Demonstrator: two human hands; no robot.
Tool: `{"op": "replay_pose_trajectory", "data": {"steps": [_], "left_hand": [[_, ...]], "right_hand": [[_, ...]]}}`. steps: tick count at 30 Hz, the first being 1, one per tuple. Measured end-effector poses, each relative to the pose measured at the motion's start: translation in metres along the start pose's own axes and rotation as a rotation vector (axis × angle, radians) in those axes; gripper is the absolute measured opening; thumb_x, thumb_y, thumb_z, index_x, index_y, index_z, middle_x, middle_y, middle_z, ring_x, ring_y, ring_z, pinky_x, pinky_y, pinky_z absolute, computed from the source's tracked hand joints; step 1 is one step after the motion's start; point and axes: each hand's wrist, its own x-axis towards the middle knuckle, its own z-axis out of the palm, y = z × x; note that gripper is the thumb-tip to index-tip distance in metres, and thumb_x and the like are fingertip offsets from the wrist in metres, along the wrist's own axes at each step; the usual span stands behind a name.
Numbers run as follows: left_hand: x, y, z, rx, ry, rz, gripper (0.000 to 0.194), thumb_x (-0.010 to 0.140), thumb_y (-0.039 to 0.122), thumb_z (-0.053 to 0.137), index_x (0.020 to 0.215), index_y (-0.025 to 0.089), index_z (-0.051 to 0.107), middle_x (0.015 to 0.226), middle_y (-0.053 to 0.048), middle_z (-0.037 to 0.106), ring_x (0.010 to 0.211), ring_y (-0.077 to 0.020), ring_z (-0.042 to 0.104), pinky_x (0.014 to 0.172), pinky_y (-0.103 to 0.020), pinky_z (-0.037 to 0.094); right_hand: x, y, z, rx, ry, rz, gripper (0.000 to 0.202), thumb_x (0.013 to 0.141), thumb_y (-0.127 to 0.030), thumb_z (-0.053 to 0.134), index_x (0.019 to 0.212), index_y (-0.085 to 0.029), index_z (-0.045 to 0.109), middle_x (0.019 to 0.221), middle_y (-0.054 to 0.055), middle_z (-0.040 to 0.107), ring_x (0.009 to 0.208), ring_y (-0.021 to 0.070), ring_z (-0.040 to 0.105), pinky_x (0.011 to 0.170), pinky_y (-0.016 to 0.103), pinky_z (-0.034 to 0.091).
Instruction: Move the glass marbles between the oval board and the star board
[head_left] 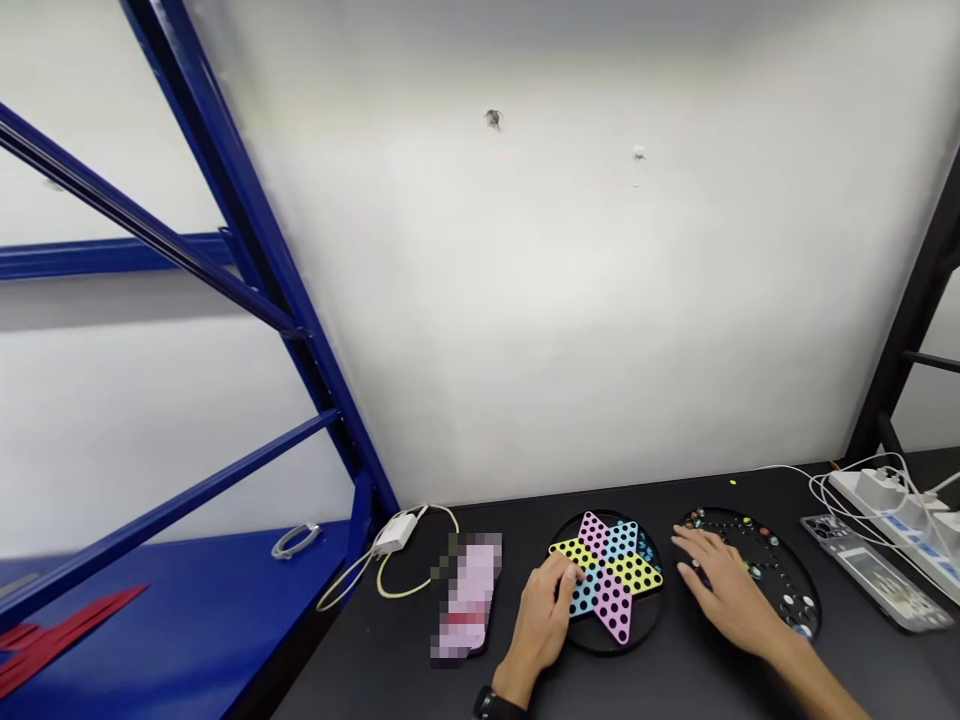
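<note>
Nearest is my black wristband [499, 703], then my left hand [541, 612]: fingers bent, partly closed, thumb and fingertips at the left side of the star board [604, 568]. Can't tell if they pinch anything. My right hand [726, 580] is palm-down, fingers loosely spread over the left part of a round black tray [799, 572] holding small pieces; no grip visible, underside hidden.

Star board lies over a round black base [646, 628] in front of me, on the black surface [375, 660]; pink, yellow and blue points, full of holes. Handling, my guess: light, stiff, thin plastic, a bit slick, could crack if bent. Best hold: two opposite points, by the edges, kept level. Pieces look small, hard, likely to roll; fingertip pinch, one at a time. Tray: take by the rim, keep flat. Farther back: white adapter [396, 533], then white wall [525, 350].
</note>
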Motion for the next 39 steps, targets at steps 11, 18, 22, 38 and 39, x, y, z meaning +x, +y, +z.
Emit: {"op": "replay_pose_trajectory", "data": {"steps": [11, 18, 22, 38, 39], "left_hand": [[-0.001, -0.002, 0.001, 0.010, 0.012, 0.012, 0.055, 0.105, 0.055, 0.024, 0.084, 0.025, 0.065, 0.091, -0.004, 0.070, 0.085, -0.0216, 0.064, 0.085, -0.034, 0.047], [-0.001, -0.003, 0.001, 0.009, 0.010, 0.011, 0.057, 0.105, 0.056, 0.023, 0.083, 0.024, 0.064, 0.091, -0.004, 0.070, 0.085, -0.0215, 0.064, 0.085, -0.034, 0.046], [-0.001, -0.004, 0.001, 0.006, 0.016, 0.015, 0.056, 0.105, 0.055, 0.023, 0.084, 0.024, 0.064, 0.091, -0.003, 0.070, 0.085, -0.0213, 0.063, 0.085, -0.033, 0.046], [-0.001, -0.002, 0.001, -0.007, 0.023, 0.013, 0.052, 0.106, 0.051, 0.027, 0.082, 0.024, 0.065, 0.090, -0.003, 0.071, 0.083, -0.0204, 0.063, 0.082, -0.032, 0.046], [-0.001, -0.002, 0.001, -0.006, 0.025, 0.013, 0.052, 0.106, 0.052, 0.027, 0.082, 0.024, 0.065, 0.090, -0.003, 0.071, 0.082, -0.0205, 0.064, 0.082, -0.033, 0.046]], "right_hand": [[-0.023, 0.099, -0.027, -0.112, -0.053, 0.209, 0.039, 0.086, -0.043, 0.049, 0.115, -0.028, 0.071, 0.129, 0.008, 0.070, 0.127, 0.0331, 0.059, 0.101, 0.046, 0.048], [-0.015, 0.076, -0.029, -0.145, -0.039, 0.073, 0.029, 0.090, -0.042, 0.050, 0.102, -0.031, 0.075, 0.112, 0.005, 0.074, 0.108, 0.0290, 0.068, 0.088, 0.040, 0.050], [-0.009, 0.068, -0.032, -0.045, -0.009, 0.059, 0.025, 0.088, -0.040, 0.053, 0.092, -0.029, 0.075, 0.098, 0.004, 0.074, 0.095, 0.0270, 0.069, 0.083, 0.038, 0.050], [-0.002, 0.053, -0.052, 1.224, 0.230, 0.491, 0.041, 0.072, -0.053, 0.082, 0.069, -0.021, 0.056, 0.056, -0.009, 0.037, 0.046, 0.0066, 0.030, 0.039, 0.019, 0.027], [-0.005, 0.052, -0.049, 1.072, 0.152, 0.464, 0.042, 0.074, -0.054, 0.079, 0.065, -0.021, 0.054, 0.054, -0.010, 0.032, 0.046, 0.0067, 0.026, 0.040, 0.020, 0.025]]}}
